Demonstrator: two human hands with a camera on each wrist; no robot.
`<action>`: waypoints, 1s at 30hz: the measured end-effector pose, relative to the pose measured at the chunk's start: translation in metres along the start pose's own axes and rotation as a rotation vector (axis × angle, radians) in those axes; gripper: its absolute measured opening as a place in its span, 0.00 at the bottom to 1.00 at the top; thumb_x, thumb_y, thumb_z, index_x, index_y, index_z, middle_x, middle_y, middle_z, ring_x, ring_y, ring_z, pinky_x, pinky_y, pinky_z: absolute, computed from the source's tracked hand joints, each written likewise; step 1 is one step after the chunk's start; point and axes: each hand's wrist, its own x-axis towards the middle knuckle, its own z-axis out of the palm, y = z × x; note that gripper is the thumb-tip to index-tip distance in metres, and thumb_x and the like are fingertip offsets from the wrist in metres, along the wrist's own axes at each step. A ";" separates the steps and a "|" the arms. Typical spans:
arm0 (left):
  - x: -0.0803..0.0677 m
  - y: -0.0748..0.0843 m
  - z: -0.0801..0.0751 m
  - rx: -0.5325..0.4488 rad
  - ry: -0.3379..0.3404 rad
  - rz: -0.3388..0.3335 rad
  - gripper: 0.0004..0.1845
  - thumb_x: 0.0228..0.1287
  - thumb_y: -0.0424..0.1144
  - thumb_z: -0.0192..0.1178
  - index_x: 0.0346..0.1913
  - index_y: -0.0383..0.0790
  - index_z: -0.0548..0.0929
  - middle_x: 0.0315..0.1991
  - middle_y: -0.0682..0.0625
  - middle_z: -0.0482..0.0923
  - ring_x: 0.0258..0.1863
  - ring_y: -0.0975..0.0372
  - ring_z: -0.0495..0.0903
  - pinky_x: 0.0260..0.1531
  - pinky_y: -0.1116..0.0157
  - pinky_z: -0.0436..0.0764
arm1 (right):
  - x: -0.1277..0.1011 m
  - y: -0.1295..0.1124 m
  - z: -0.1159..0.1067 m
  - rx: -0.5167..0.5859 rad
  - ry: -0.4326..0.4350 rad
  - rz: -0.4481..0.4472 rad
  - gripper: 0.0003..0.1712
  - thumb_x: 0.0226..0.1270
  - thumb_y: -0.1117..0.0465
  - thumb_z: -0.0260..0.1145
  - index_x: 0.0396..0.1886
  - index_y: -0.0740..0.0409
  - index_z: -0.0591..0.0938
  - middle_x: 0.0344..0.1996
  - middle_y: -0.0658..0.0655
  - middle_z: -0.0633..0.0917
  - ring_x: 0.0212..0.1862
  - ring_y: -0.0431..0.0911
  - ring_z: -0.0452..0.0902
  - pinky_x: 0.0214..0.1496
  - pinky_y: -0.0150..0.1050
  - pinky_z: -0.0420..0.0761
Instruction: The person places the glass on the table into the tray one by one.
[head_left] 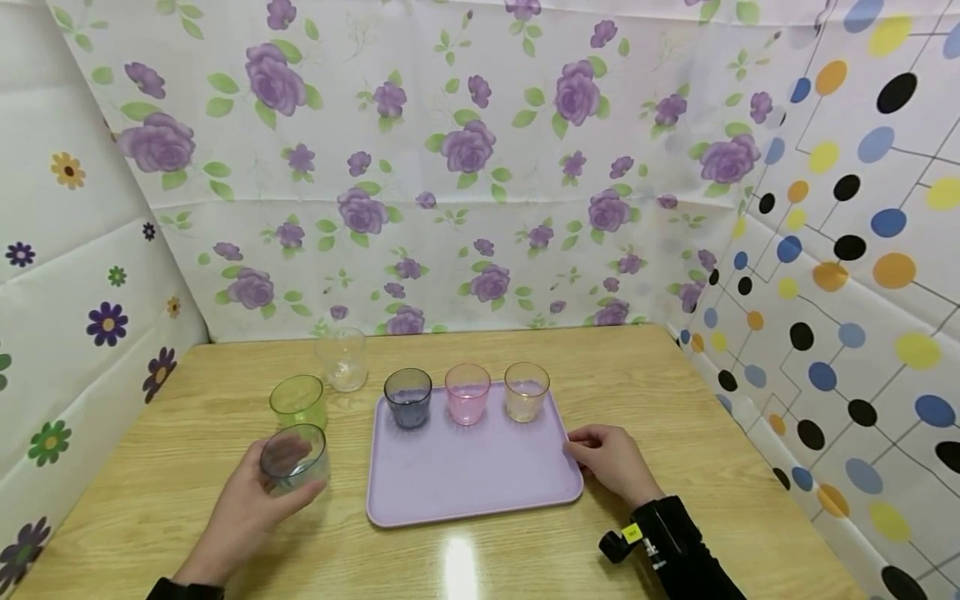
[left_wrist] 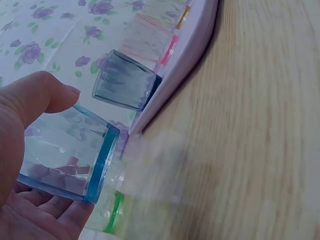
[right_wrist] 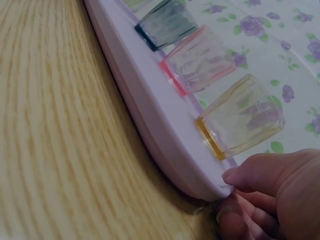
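The left hand point(head_left: 247, 503) grips a blue glass point(head_left: 307, 470), with the lilac tray point(head_left: 465, 479) to its right, long axis running left to right; the right hand point(head_left: 613, 460) pinches that tray's right edge. A dark glass point(head_left: 408, 408), pink glass point(head_left: 467, 403) and amber glass point(head_left: 525, 400) line its far edge, leaving open room along the near side. A green glass point(head_left: 298, 402) and clear glass point(head_left: 345, 365) stand on the desk point(head_left: 615, 362) beyond the left hand.

The fingers point(left_wrist: 74, 215) hold a blue-tinted cup point(left_wrist: 70, 150)
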 end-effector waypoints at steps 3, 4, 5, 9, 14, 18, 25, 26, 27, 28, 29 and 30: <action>0.003 0.003 0.004 -0.019 -0.012 0.009 0.41 0.67 0.36 0.79 0.76 0.29 0.67 0.70 0.32 0.79 0.57 0.89 0.74 0.58 0.89 0.71 | 0.000 0.000 0.000 0.001 0.000 -0.001 0.12 0.75 0.57 0.75 0.50 0.59 0.93 0.39 0.53 0.93 0.36 0.42 0.86 0.34 0.35 0.88; 0.004 0.005 0.005 -0.022 -0.015 0.010 0.41 0.67 0.36 0.79 0.76 0.29 0.68 0.71 0.32 0.79 0.57 0.89 0.74 0.58 0.89 0.71 | 0.000 0.000 0.000 0.002 0.000 -0.002 0.12 0.75 0.57 0.75 0.50 0.59 0.93 0.39 0.53 0.93 0.36 0.42 0.86 0.34 0.36 0.88; 0.005 0.006 0.006 -0.021 -0.017 0.012 0.41 0.67 0.37 0.79 0.76 0.30 0.68 0.71 0.32 0.79 0.57 0.89 0.73 0.59 0.89 0.71 | 0.000 0.000 0.000 0.002 0.001 -0.001 0.12 0.75 0.57 0.75 0.50 0.59 0.93 0.39 0.53 0.93 0.36 0.42 0.86 0.34 0.36 0.88; 0.008 0.011 0.011 -0.018 -0.025 0.023 0.39 0.67 0.37 0.79 0.75 0.30 0.70 0.70 0.33 0.80 0.58 0.88 0.74 0.59 0.88 0.72 | -0.001 0.000 0.000 0.001 0.000 -0.003 0.12 0.76 0.56 0.75 0.50 0.59 0.93 0.39 0.52 0.93 0.37 0.42 0.86 0.34 0.36 0.88; 0.011 0.016 0.018 -0.015 -0.045 0.006 0.40 0.67 0.39 0.79 0.75 0.32 0.70 0.70 0.35 0.80 0.59 0.86 0.74 0.59 0.86 0.74 | -0.001 -0.001 0.000 0.003 -0.001 0.000 0.13 0.76 0.56 0.75 0.50 0.59 0.93 0.39 0.52 0.93 0.37 0.42 0.86 0.35 0.36 0.88; 0.014 0.021 0.023 -0.033 -0.054 0.018 0.41 0.67 0.40 0.80 0.76 0.33 0.70 0.71 0.36 0.81 0.60 0.84 0.75 0.60 0.86 0.74 | -0.002 -0.001 0.000 0.000 0.003 -0.001 0.13 0.76 0.56 0.75 0.51 0.59 0.93 0.39 0.52 0.93 0.37 0.41 0.86 0.35 0.36 0.88; 0.018 0.032 0.031 -0.077 -0.058 0.087 0.39 0.66 0.36 0.79 0.74 0.30 0.72 0.69 0.34 0.82 0.60 0.81 0.77 0.62 0.86 0.73 | -0.002 -0.001 0.000 -0.001 0.004 -0.002 0.13 0.76 0.56 0.75 0.51 0.59 0.93 0.40 0.53 0.93 0.38 0.41 0.86 0.35 0.36 0.88; 0.019 0.033 0.032 -0.078 -0.065 0.086 0.39 0.66 0.37 0.79 0.75 0.31 0.72 0.69 0.34 0.81 0.60 0.81 0.77 0.62 0.86 0.73 | -0.002 -0.001 0.000 -0.001 0.005 -0.002 0.13 0.76 0.56 0.75 0.51 0.59 0.93 0.40 0.53 0.93 0.38 0.42 0.86 0.35 0.36 0.88; 0.019 0.035 0.033 -0.076 -0.072 0.083 0.39 0.67 0.37 0.79 0.75 0.31 0.71 0.69 0.34 0.81 0.61 0.82 0.77 0.62 0.86 0.73 | -0.002 -0.001 0.000 -0.001 0.006 -0.002 0.13 0.76 0.56 0.75 0.51 0.59 0.93 0.40 0.53 0.93 0.38 0.42 0.86 0.35 0.35 0.88; 0.020 0.037 0.034 -0.076 -0.078 0.078 0.40 0.67 0.38 0.79 0.76 0.32 0.71 0.70 0.35 0.81 0.61 0.81 0.77 0.62 0.86 0.73 | -0.002 -0.001 0.000 -0.001 0.006 -0.002 0.13 0.76 0.56 0.75 0.51 0.59 0.93 0.40 0.53 0.93 0.38 0.41 0.86 0.35 0.35 0.88; 0.021 0.038 0.035 -0.076 -0.084 0.071 0.40 0.67 0.39 0.79 0.76 0.33 0.71 0.70 0.35 0.81 0.62 0.80 0.77 0.62 0.85 0.74 | -0.002 -0.001 0.000 -0.001 0.007 -0.002 0.13 0.76 0.56 0.75 0.51 0.59 0.93 0.40 0.53 0.93 0.38 0.41 0.86 0.35 0.35 0.88; 0.021 0.039 0.036 -0.077 -0.089 0.065 0.40 0.68 0.39 0.79 0.76 0.33 0.71 0.71 0.36 0.81 0.63 0.78 0.78 0.63 0.84 0.74 | -0.002 0.000 0.001 -0.001 0.007 -0.001 0.13 0.76 0.56 0.75 0.51 0.59 0.93 0.40 0.53 0.93 0.38 0.41 0.86 0.35 0.35 0.88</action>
